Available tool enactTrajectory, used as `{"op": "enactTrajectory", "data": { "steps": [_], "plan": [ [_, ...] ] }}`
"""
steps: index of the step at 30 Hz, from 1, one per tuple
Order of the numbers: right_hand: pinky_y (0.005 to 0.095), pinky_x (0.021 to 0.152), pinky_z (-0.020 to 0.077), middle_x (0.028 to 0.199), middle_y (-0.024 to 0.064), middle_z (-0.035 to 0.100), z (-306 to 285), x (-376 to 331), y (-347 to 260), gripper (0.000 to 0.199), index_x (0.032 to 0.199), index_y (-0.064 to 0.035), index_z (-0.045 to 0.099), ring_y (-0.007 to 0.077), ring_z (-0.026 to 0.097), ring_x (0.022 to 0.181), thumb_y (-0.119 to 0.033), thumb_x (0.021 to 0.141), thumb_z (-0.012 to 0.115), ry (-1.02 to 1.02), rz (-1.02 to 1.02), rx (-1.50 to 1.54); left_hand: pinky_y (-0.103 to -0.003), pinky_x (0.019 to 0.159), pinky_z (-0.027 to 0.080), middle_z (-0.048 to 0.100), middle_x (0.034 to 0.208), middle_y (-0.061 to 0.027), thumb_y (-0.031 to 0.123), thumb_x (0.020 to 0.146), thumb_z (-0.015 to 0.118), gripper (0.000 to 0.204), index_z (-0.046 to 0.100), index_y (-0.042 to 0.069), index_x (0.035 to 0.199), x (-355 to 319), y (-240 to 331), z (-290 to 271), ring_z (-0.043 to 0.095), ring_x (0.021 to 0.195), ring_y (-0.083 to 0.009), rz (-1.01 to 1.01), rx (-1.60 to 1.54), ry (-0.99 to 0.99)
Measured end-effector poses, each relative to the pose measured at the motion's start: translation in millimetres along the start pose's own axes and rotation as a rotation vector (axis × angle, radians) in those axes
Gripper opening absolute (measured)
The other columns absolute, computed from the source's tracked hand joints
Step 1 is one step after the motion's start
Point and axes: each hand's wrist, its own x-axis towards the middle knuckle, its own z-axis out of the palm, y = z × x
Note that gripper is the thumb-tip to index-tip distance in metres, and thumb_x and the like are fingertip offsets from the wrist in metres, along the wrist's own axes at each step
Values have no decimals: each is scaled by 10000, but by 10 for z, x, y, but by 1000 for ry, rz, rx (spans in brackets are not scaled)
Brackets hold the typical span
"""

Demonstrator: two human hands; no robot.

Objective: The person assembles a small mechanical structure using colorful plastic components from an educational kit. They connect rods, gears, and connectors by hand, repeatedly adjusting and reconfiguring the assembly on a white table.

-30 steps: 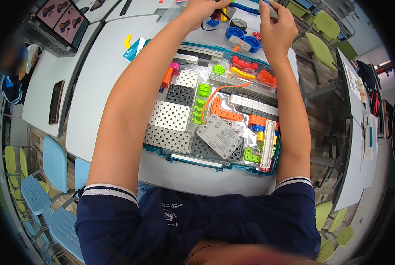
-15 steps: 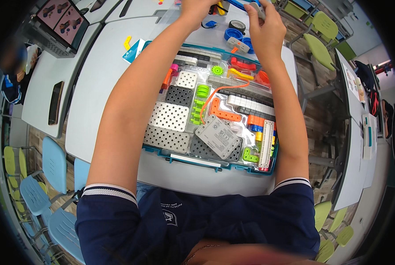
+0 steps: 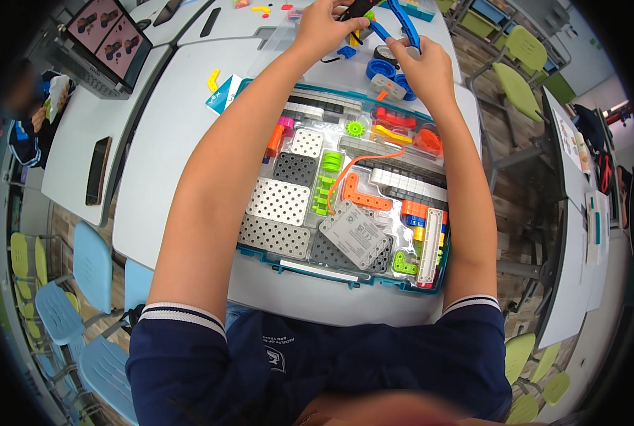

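Both hands were held out at the far edge of the grey table [image 3: 189, 106], beyond the open parts tray [image 3: 263, 254]. The left hand [image 3: 324, 28] was closed round a dark piece at the top of the view, its fingers curled tightly on it. The right hand [image 3: 420, 67] was pinching the lower end of a long blue beam [image 3: 400, 18], which ran up and left toward the dark piece; whether the two were already joined could not be told, the meeting point being partly hidden by the fingers.

Blue wheels [image 3: 382, 69] and a small grey block [image 3: 389, 86] lay just below the hands, near the tray's far rim. In the tray, grey perforated plates [image 3: 280, 201] were stacked to the left, a grey control unit [image 3: 356, 234] sat near the middle, and orange and red parts lay to the right.

The joining would probably be done best if the dark piece were kept steady in the left hand while the beam was lined up squarely and pressed straight in, not twisted. The beam seemed best gripped close to the joint, so that flexing was limited.
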Motion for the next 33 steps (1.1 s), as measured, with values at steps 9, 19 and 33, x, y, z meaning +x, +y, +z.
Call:
{"op": "enactTrajectory", "data": {
  "steps": [9, 19, 33],
  "plan": [
    [307, 488, 358, 566, 11, 581, 74, -29, 52, 417, 904, -63, 768, 100, 501, 491, -479, 887, 751, 51, 8, 86, -279, 593, 561, 684, 936, -80, -10, 885, 754, 377, 533, 21, 1188, -57, 82, 101, 672, 738, -128, -47, -53, 43],
    [293, 467, 342, 556, 27, 580, 113, -84, 26, 376, 927, -55, 765, 97, 510, 473, -430, 915, 746, 148, -87, 126, -266, 531, 535, 669, 872, -70, 34, 887, 783, 378, 545, 7, 1178, -55, 209, 211, 643, 655, -112, -83, -46, 132],
    [369, 529, 425, 618, 123, 630, 116, -96, 24, 321, 945, -45, 771, 221, 579, 532, -364, 914, 765, 218, -118, 46, -326, 645, 565, 697, 937, -146, 187, 901, 775, 404, 544, -21, 1158, -101, 277, 339, 699, 728, -191, 10, 307, 272]
  ]
}}
